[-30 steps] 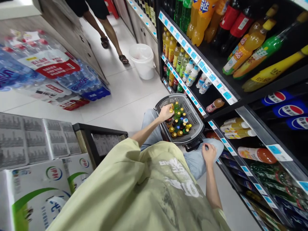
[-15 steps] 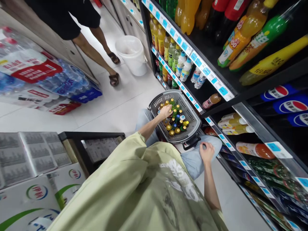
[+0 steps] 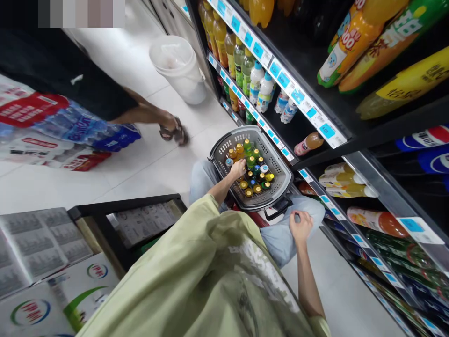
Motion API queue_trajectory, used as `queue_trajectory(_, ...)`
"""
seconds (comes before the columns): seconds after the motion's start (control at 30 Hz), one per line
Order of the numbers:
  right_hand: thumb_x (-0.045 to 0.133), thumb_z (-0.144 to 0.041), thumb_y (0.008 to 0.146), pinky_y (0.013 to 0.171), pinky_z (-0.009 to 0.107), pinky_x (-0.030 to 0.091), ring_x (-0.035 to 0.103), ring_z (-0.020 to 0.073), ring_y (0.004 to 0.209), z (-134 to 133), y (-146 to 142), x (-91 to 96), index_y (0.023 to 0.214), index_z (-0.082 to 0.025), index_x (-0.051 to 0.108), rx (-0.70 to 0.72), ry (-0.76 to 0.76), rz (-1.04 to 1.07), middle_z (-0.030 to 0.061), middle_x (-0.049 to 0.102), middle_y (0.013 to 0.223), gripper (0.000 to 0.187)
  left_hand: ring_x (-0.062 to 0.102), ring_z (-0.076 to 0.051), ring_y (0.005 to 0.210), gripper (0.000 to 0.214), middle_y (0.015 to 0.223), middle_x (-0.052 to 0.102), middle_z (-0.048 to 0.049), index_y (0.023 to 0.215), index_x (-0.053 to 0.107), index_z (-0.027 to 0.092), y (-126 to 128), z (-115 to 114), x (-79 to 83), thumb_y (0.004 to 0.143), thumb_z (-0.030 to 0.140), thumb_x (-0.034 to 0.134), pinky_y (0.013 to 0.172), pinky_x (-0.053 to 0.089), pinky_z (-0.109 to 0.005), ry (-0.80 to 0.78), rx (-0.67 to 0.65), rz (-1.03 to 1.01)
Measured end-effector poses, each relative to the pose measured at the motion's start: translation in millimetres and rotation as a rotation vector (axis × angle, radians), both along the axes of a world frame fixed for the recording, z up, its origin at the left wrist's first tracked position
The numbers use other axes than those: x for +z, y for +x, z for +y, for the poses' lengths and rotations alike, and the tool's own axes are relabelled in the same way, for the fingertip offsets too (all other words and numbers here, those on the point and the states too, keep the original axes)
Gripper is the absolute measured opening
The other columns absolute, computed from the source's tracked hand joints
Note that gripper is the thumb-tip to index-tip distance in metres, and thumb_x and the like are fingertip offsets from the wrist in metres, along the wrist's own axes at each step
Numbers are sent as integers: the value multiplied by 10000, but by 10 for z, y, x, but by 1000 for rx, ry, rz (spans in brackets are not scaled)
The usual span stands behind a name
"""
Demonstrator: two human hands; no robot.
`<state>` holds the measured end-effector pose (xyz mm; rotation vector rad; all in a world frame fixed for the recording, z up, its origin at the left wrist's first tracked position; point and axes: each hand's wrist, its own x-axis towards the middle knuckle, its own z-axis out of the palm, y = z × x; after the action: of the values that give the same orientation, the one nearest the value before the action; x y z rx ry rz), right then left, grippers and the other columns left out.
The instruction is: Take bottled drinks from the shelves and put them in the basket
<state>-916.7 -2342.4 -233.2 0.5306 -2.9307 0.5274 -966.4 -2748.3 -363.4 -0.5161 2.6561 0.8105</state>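
A grey plastic shopping basket (image 3: 280, 161) stands between my knees, full of upright bottles with yellow, white and blue caps. Reaching into it, my left hand (image 3: 238, 169) has its fingers closed around the top of a bottle, which they mostly hide. Beside the hand are orange drink bottles (image 3: 240, 149) and a green bottle (image 3: 247, 146). My right hand (image 3: 302, 225) rests on my knee, thumb and fingers curled into a loop with nothing in it. The basket's black handle (image 3: 278, 207) hangs folded down on the near side.
Drink shelves (image 3: 298, 96) with price tags run along the right. A person's leg (image 3: 140, 112) is on the floor at left, near a white bucket (image 3: 192, 84) and stacked water packs (image 3: 87, 126). Milk cartons (image 3: 33, 311) and a black-framed stand (image 3: 133, 201) are at lower left.
The other person has come closer on the left, in front of the water packs. My left hand has shifted slightly left within the basket. The right hand stays on the knee.
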Motion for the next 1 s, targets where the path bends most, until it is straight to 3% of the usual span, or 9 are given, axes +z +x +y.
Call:
queue_trajectory(0.2,547,-327,997,891,390,409,686,257,916,14,20,24,862,-216,704,-19,2,-42,84,784,885,235,691,-364,1165,559,1319,666,-270,1397,559,91,-50,66,-215,848,188,602,982,552,-413,27,86,-64)
queue_trajectory(0.6,556,-313,1028,869,372,430,702,232,853,-50,28,103,878,-214,711,-52,-25,-23,79,778,850,238,690,-332,1103,481,1367,611,-261,1387,564,93,-185,83,-544,911,159,575,953,531,-375,68,164,-164)
queue_trajectory(0.8,545,-316,1028,872,378,452,714,238,852,-65,16,127,862,-217,717,-67,38,-36,82,783,845,258,664,-317,1059,532,1331,617,-251,1469,502,109,-275,110,-557,938,143,515,959,527,-407,115,199,-121)
queue_trajectory(1.0,545,-311,1016,866,383,446,698,243,848,-60,-4,96,876,-213,723,-77,37,-53,88,771,840,248,668,-340,1086,576,1326,624,-289,1473,495,62,-262,193,-441,910,160,570,978,522,-434,159,213,-87)
